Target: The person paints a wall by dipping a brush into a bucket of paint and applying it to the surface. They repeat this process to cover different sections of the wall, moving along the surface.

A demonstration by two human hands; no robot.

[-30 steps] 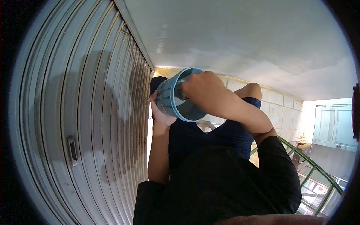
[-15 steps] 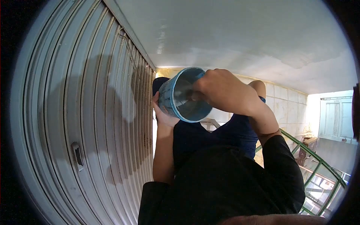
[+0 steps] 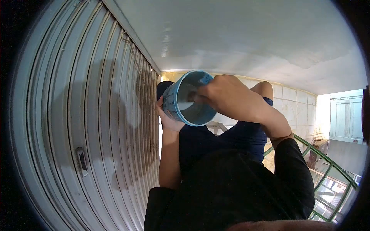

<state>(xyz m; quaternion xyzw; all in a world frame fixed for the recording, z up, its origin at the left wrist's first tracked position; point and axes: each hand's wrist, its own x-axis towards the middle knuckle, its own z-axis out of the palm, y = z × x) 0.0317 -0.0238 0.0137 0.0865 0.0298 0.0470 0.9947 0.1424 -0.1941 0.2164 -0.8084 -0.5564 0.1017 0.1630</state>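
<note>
A ribbed metal shutter point(image 3: 77, 115) fills the left side. The blue bucket point(image 3: 181, 101), tilted, rests on the left hand point(image 3: 168, 120), whose grip cups it underneath. The right hand point(image 3: 227, 96) reaches inside, its grip hidden. Hard pushing could tip the bucket off the palm.

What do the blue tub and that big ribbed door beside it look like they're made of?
The tub looks like thin plastic: blue rim, printed label on its side, dull grey inside. The door looks like painted sheet metal, a corrugated roller shutter with rusty brown streaks along its ribs. Both are guesses from looks.
</note>
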